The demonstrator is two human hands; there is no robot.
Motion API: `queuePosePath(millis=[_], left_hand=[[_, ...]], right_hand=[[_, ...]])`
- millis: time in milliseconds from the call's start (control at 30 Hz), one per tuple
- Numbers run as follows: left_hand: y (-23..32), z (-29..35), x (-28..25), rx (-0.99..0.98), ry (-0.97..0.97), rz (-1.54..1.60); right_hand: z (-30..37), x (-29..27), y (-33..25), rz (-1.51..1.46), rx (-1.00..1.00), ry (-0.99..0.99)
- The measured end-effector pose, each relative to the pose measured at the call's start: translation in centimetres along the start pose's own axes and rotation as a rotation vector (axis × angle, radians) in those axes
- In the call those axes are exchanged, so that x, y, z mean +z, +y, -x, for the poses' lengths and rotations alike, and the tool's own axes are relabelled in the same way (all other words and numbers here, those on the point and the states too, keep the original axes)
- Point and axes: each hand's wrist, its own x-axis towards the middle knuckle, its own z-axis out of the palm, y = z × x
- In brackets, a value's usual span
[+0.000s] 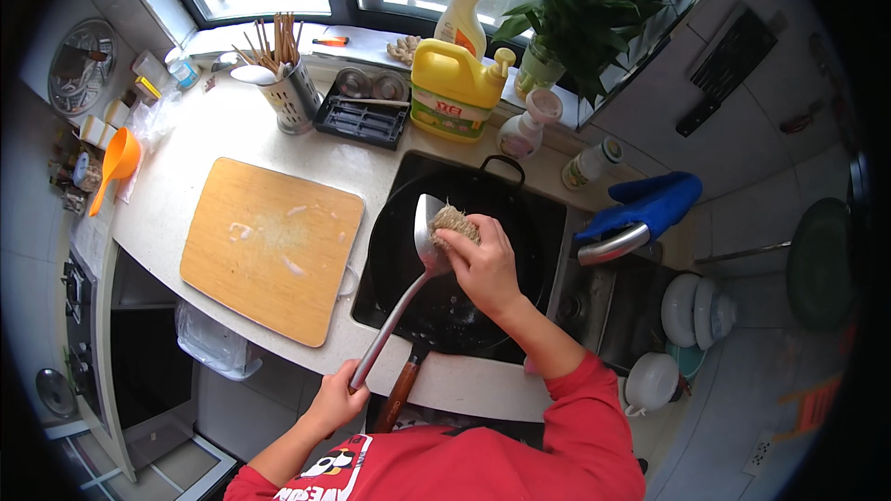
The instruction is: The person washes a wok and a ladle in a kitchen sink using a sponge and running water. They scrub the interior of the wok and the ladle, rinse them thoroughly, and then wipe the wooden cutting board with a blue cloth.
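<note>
By the front edge of a pale kitchen counter, a black wok is set, its brown handle jutting outward; over it, a metal spatula is gripped near its end by a curled left hand, and in the right hand, between thumb and fingers, a fibrous scrubber is pinched against the spatula's blade

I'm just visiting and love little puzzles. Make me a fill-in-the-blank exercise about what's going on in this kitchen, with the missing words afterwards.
1. The left hand grips the metal spatula by its ____.
2. The right hand holds the fibrous scrubber above a wok whose colour is ____.
3. In the picture, the wooden cutting board lies to the ____ of the wok.
4. The pump-topped jug behind the wok is mostly ____ in colour.

Missing words: handle; black; left; yellow.
</note>
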Motion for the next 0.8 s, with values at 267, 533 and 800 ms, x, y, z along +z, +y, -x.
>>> queuePosePath(millis=[267,533,800], left_hand=[[0.0,0.3,0.6,0.055,0.0,0.001],[-1.5,0.4,0.9,0.063,0.0,0.171],[-3.2,0.7,-1.7,-0.181,-0.202,0.582]], right_hand=[[-2.9,0.0,2.8,-0.125,0.167,-0.053],[2.9,3.1,8.2,-0.46,0.65,-0.337],[6.5,4.3,7.7,-0.696,0.864,-0.363]])
